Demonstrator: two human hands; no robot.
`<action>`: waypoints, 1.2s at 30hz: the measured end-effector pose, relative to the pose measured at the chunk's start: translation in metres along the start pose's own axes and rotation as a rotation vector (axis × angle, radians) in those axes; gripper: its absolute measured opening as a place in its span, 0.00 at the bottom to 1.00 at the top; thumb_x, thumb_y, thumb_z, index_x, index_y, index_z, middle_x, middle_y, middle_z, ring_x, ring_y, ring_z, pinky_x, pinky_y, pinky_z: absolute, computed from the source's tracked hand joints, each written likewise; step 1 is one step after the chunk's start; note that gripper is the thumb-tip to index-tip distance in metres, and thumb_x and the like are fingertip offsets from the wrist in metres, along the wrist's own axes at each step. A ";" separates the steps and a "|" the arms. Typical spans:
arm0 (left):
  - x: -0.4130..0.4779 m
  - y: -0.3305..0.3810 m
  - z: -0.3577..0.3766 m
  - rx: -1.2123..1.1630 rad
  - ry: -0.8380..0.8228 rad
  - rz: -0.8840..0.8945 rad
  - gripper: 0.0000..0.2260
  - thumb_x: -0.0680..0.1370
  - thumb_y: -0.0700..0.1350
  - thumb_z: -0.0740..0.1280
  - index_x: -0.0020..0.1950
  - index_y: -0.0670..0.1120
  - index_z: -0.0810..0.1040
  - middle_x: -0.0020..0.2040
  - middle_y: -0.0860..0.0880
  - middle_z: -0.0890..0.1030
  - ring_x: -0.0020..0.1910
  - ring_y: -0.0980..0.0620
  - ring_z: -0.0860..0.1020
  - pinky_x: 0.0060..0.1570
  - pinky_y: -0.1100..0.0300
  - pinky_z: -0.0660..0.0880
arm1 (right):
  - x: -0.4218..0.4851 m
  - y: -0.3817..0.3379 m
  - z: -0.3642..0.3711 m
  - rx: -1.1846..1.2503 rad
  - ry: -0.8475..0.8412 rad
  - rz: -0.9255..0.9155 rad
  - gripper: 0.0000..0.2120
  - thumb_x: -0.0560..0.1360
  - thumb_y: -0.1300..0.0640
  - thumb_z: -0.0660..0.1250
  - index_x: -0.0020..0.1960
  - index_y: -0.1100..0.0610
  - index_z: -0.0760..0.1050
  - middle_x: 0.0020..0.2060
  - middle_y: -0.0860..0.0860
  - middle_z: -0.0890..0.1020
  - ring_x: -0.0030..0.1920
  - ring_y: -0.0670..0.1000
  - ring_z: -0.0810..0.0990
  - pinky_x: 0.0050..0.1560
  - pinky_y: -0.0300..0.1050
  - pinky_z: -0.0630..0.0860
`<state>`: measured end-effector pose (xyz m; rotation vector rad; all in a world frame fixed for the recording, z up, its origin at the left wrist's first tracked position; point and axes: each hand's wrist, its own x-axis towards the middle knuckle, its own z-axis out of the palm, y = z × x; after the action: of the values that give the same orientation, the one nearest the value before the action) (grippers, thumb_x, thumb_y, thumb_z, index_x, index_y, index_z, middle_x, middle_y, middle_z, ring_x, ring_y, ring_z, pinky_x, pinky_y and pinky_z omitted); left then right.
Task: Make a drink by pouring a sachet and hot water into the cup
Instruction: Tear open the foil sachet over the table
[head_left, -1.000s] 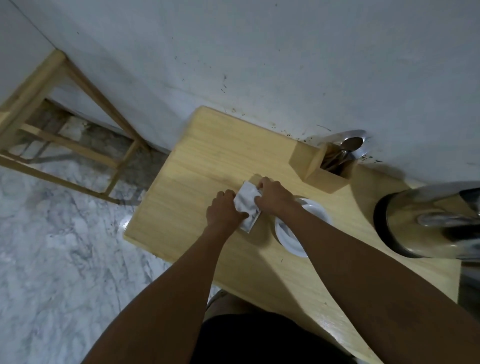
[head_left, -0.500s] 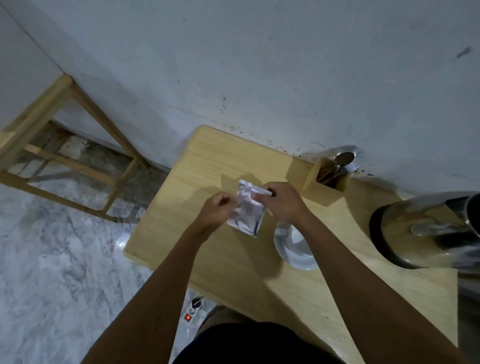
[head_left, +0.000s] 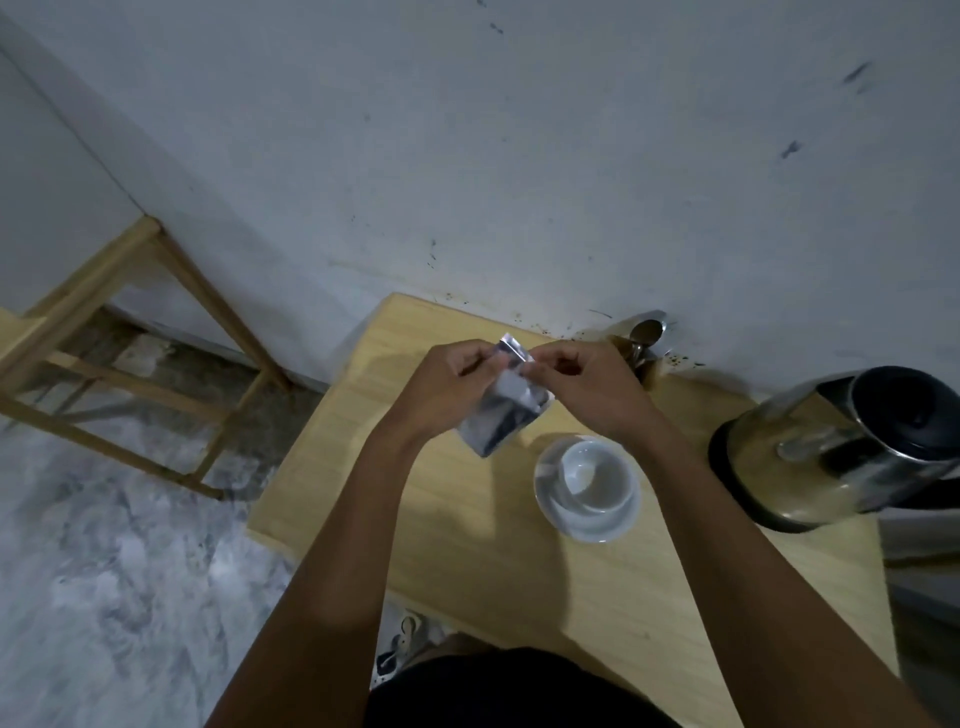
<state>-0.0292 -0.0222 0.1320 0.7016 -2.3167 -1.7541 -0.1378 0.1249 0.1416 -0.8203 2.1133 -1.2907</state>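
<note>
The silvery sachet (head_left: 501, 404) is held in the air above the table (head_left: 467, 545), lifted off its surface, with its top edge pinched between the fingers of the left hand (head_left: 447, 384) and those of the right hand (head_left: 587, 387). The two pinches sit close together, seemingly so that the seal can be torn open. The white cup (head_left: 592, 475) is set on its saucer (head_left: 571, 522) near the table's right edge, apparently empty and within easy reach for pouring. The steel kettle (head_left: 841, 447) is placed at the right edge, beside the cup.
</note>
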 end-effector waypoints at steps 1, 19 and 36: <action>-0.001 0.003 0.001 0.032 -0.018 0.014 0.09 0.79 0.48 0.65 0.49 0.47 0.84 0.37 0.53 0.80 0.34 0.62 0.73 0.33 0.71 0.67 | -0.002 -0.003 -0.002 -0.014 0.013 -0.013 0.05 0.75 0.54 0.71 0.50 0.50 0.84 0.44 0.53 0.86 0.43 0.49 0.83 0.46 0.40 0.78; -0.019 0.051 0.009 0.310 -0.088 0.179 0.10 0.81 0.44 0.60 0.48 0.46 0.80 0.44 0.48 0.83 0.42 0.54 0.78 0.41 0.63 0.71 | -0.025 -0.039 -0.041 -0.372 0.037 -0.196 0.03 0.73 0.51 0.73 0.46 0.47 0.84 0.38 0.42 0.85 0.40 0.41 0.82 0.48 0.49 0.81; -0.017 0.056 0.001 0.193 -0.053 0.228 0.10 0.81 0.43 0.61 0.50 0.45 0.82 0.45 0.43 0.84 0.44 0.45 0.80 0.44 0.58 0.74 | -0.017 -0.038 -0.038 -0.408 0.060 -0.486 0.02 0.75 0.61 0.70 0.44 0.55 0.81 0.39 0.47 0.82 0.41 0.49 0.81 0.44 0.55 0.79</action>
<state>-0.0303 -0.0019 0.1869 0.4005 -2.5113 -1.4839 -0.1443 0.1459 0.1939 -1.5620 2.3512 -1.1210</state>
